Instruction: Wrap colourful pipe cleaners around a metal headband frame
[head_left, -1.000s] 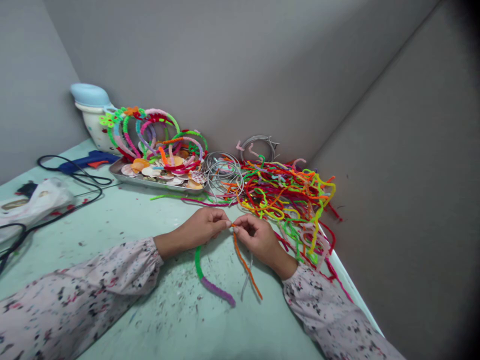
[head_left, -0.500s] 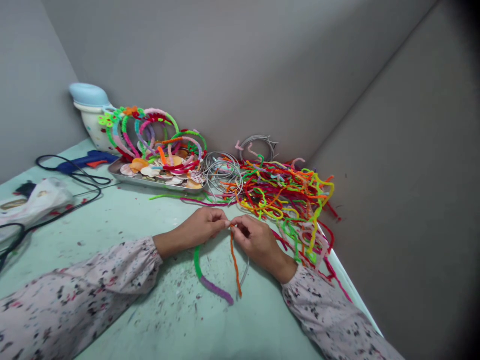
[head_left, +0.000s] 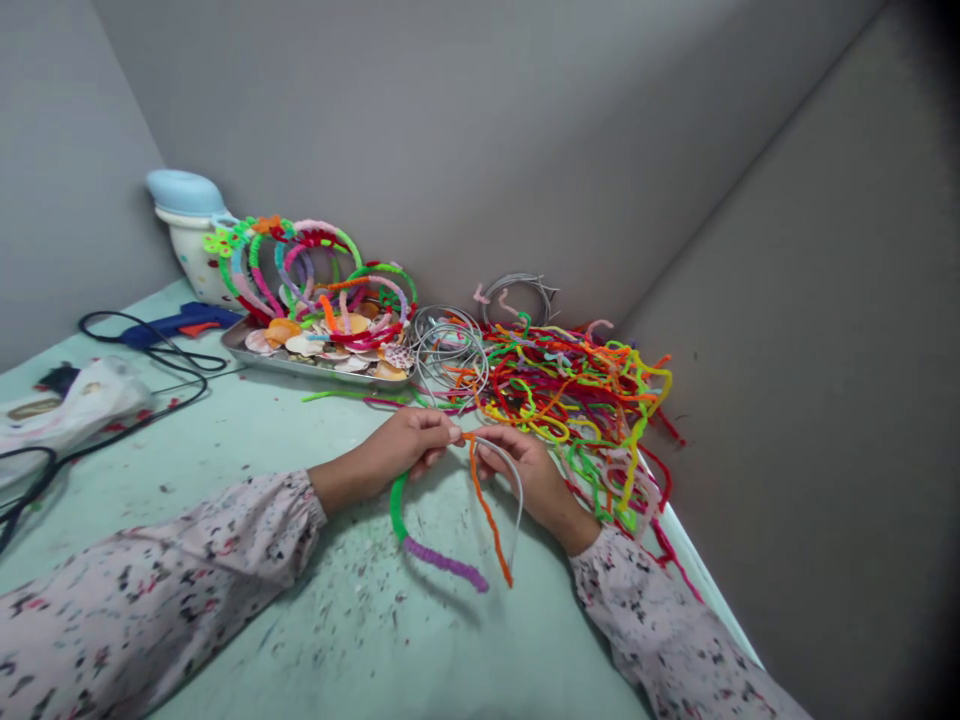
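Observation:
A curved headband (head_left: 396, 510) hangs between my hands, its left side wrapped in green and purple fuzzy stem and its right side bare grey wire (head_left: 519, 495). My left hand (head_left: 409, 447) is closed, pinching the band near its top. An orange fuzzy stem (head_left: 489, 515) is wound on the band just right of my left fingertips, and its loose end dangles down beside the wire. My right hand (head_left: 529, 475) lies behind the bare wire, fingers bent together by the orange winding; whether its fingertips grip the wire is partly hidden.
Behind my hands stands a metal tray (head_left: 315, 372) with shells and colourful hoops (head_left: 300, 250). Wire coils (head_left: 450, 350) and a tangled pile of fuzzy stems (head_left: 570, 380) lie right of it. At left are a blue glue gun (head_left: 176, 325), a black cable (head_left: 142, 428), a plastic bag (head_left: 105, 395) and a white container (head_left: 196, 255).
The headband has tilted, and its purple end and the orange stem's loose end have swung right. More bare wire shows in front of my right hand, whose fingers have shifted.

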